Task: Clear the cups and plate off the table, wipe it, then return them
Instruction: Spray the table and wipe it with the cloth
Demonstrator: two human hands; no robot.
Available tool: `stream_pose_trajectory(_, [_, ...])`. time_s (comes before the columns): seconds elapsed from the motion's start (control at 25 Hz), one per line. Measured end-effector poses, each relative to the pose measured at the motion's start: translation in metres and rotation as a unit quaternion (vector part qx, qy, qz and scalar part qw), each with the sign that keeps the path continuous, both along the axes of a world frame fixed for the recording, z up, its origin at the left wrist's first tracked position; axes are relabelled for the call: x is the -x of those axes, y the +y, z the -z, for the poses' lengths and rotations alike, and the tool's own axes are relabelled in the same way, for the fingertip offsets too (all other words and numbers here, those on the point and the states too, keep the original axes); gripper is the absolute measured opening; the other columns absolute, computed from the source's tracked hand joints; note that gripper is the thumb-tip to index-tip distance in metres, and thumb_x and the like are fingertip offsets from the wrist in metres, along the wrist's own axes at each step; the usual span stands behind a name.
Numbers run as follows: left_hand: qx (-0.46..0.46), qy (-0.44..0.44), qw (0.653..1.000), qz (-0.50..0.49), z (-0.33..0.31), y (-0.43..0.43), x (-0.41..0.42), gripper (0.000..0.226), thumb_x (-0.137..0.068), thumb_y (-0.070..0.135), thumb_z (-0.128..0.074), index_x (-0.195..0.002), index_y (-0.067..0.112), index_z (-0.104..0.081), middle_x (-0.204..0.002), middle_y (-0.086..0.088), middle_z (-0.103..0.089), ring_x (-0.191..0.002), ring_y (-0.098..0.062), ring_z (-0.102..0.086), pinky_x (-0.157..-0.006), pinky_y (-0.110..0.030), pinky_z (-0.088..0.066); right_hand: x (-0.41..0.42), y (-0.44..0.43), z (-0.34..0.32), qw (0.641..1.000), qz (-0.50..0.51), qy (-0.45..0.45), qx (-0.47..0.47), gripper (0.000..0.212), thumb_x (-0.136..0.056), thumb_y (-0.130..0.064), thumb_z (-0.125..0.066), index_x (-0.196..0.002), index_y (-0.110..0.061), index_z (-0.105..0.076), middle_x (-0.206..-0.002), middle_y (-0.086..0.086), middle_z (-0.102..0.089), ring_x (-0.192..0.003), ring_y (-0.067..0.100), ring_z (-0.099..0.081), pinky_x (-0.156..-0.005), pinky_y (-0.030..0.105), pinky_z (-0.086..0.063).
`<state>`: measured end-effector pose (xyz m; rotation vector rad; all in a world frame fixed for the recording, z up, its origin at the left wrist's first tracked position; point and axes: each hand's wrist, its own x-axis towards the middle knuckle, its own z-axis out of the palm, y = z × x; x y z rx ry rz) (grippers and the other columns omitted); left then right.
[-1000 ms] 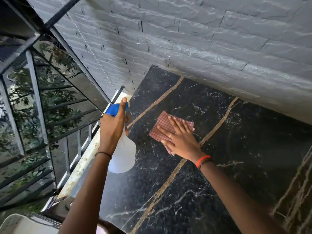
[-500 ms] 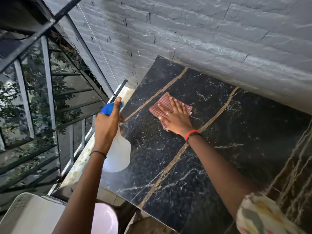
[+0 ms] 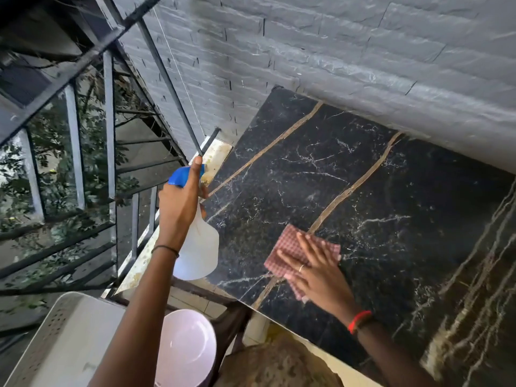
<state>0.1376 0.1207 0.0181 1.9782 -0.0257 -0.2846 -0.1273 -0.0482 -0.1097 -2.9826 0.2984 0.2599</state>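
1. R hand (image 3: 315, 270) lies palm-down on the red-and-white checked cloth (image 3: 282, 244). Its fingers (image 3: 312, 247) are straight and slightly spread, pressing the cloth onto the black marble-look desk (image 3: 321, 174) w/ tan veins. No pinch.
2. Cloth sits close to the desk's near-left edge, across one tan vein. Key relation: nearly all the desk top lies away from the fingertips, fwd toward the grey brick wall (image 3: 349, 51) and off to the R.
3. Cloth is a folded pad. Its long side runs approx in line w/ the forearm, but the palm hides part, so not certain.
4. L hand (image 3: 180, 210) grips the white plastic spray bottle w/ blue trigger head (image 3: 199, 247) at the neck, fingers curled round it, one digit laid along the blue head. Bottle hangs at the desk's left edge; the nozzle is hidden behind the hand, so aim can't be told.
5. R hand is on the cloth; L hand is well apart and occupied. Judgement: wipe strokes belong to the R, pushing fwd and R-ward.
6. Pale round plate (image 3: 187, 344) sits low, below desk level, by the near-left corner, beside a white perforated plastic piece (image 3: 55, 344) (chair or crate, can't tell). Cups not in view.
7. Judgement: clearing done on the visible top, wiping under way, return not yet begun.
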Motion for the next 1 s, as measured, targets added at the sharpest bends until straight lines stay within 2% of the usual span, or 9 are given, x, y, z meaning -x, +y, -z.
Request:
stream_pose_trajectory(0.12, [0.021, 0.010, 1.000, -0.003, -0.003, 0.020, 0.008, 0.070, -0.076, 0.082, -0.048, -0.055, 0.016, -0.059, -0.056, 0.000, -0.066, -0.043, -0.016, -0.058, -0.050, -0.024, -0.051, -0.033, -0.018, -0.003, 0.998, 0.066, 0.024, -0.005, 0.053, -0.094, -0.061, -0.008, -0.146, -0.052, -0.001, -0.157, 0.010, 0.017, -0.147, 0.030, 0.008, -0.118, 0.048, 0.009])
stream_pose_trajectory(0.24, [0.011, 0.014, 1.000, -0.010, 0.001, 0.041, 0.021, 0.082, -0.074, 0.084, -0.047, -0.062, 0.004, -0.061, -0.066, -0.010, -0.069, -0.055, -0.025, -0.062, -0.068, -0.046, -0.057, -0.082, 0.012, 0.000, 0.996, 0.083, 0.030, -0.027, 0.052, -0.095, -0.060, -0.014, -0.145, -0.052, 0.000, -0.156, 0.010, 0.021, -0.146, 0.028, 0.014, -0.118, 0.048, 0.009])
stream_pose_trajectory(0.32, [0.008, 0.018, 1.000, -0.010, 0.003, 0.057, 0.030, 0.083, -0.075, 0.083, -0.048, -0.063, 0.002, -0.059, -0.070, -0.016, -0.069, -0.057, -0.031, -0.062, -0.073, -0.053, -0.056, -0.099, 0.053, 0.002, 0.998, 0.050, 0.026, -0.038, 0.050, -0.096, -0.059, -0.014, -0.144, -0.053, 0.001, -0.156, 0.011, 0.020, -0.145, 0.029, 0.016, -0.116, 0.049, 0.013])
stream_pose_trajectory(0.4, [0.015, 0.016, 1.000, -0.007, 0.002, 0.073, 0.039, 0.075, -0.077, 0.081, -0.048, -0.058, 0.010, -0.059, -0.068, -0.016, -0.068, -0.058, -0.029, -0.062, -0.071, -0.051, -0.056, -0.094, 0.097, 0.003, 0.999, 0.008, 0.018, -0.039, 0.050, -0.098, -0.057, -0.017, -0.144, -0.052, 0.001, -0.157, 0.011, 0.017, -0.145, 0.029, 0.015, -0.114, 0.049, 0.016])
stream_pose_trajectory(0.52, [0.015, -0.011, 1.000, -0.010, 0.000, 0.097, 0.046, 0.059, -0.083, 0.075, -0.046, -0.049, 0.029, -0.059, -0.060, -0.003, -0.067, -0.055, -0.012, -0.061, -0.067, -0.031, -0.053, -0.057, 0.130, 0.006, 0.999, -0.016, 0.007, -0.040, 0.050, -0.097, -0.056, -0.013, -0.144, -0.052, 0.003, -0.159, 0.009, 0.013, -0.146, 0.028, 0.013, -0.116, 0.050, 0.012])
stream_pose_trajectory(0.64, [0.033, 0.011, 0.999, -0.015, 0.002, 0.120, 0.048, 0.053, -0.085, 0.072, -0.048, -0.052, 0.033, -0.061, -0.067, -0.010, -0.068, -0.059, -0.026, -0.061, -0.075, -0.050, -0.055, -0.038, 0.119, 0.004, 0.999, -0.028, 0.003, -0.033, 0.050, -0.097, -0.056, -0.012, -0.143, -0.053, 0.005, -0.159, 0.007, 0.015, -0.147, 0.026, 0.013, -0.119, 0.048, 0.007])
stream_pose_trajectory(0.72, [0.034, 0.013, 0.999, -0.016, 0.003, 0.133, 0.049, 0.055, -0.084, 0.073, -0.049, -0.053, 0.028, -0.059, -0.069, -0.014, -0.067, -0.063, -0.030, -0.061, -0.082, -0.059, -0.053, -0.051, 0.111, 0.001, 0.999, -0.006, 0.003, -0.043, 0.049, -0.098, -0.055, -0.016, -0.143, -0.053, 0.003, -0.158, 0.005, 0.018, -0.147, 0.024, 0.014, -0.118, 0.045, 0.010])
stream_pose_trajectory(0.88, [0.024, -0.012, 0.999, -0.024, 0.004, 0.151, 0.043, 0.059, -0.087, 0.070, -0.046, -0.049, 0.026, -0.057, -0.062, -0.003, -0.066, -0.062, -0.017, -0.061, -0.078, -0.045, -0.052, -0.122, 0.113, -0.005, 0.998, 0.028, 0.023, -0.053, 0.051, -0.099, -0.053, -0.022, -0.146, -0.050, -0.002, -0.158, 0.008, 0.019, -0.146, 0.025, 0.016, -0.115, 0.044, 0.016])
stream_pose_trajectory(1.0, [0.030, -0.011, 0.999, -0.038, 0.007, 0.153, 0.033, 0.056, -0.088, 0.068, -0.047, -0.050, 0.028, -0.056, -0.059, 0.000, -0.064, -0.066, -0.020, -0.064, -0.080, -0.041, -0.052, -0.167, 0.140, -0.006, 0.998, -0.009, 0.026, -0.048, 0.051, -0.099, -0.053, -0.022, -0.148, -0.048, -0.005, -0.159, 0.011, 0.014, -0.147, 0.028, 0.014, -0.116, 0.048, 0.012])
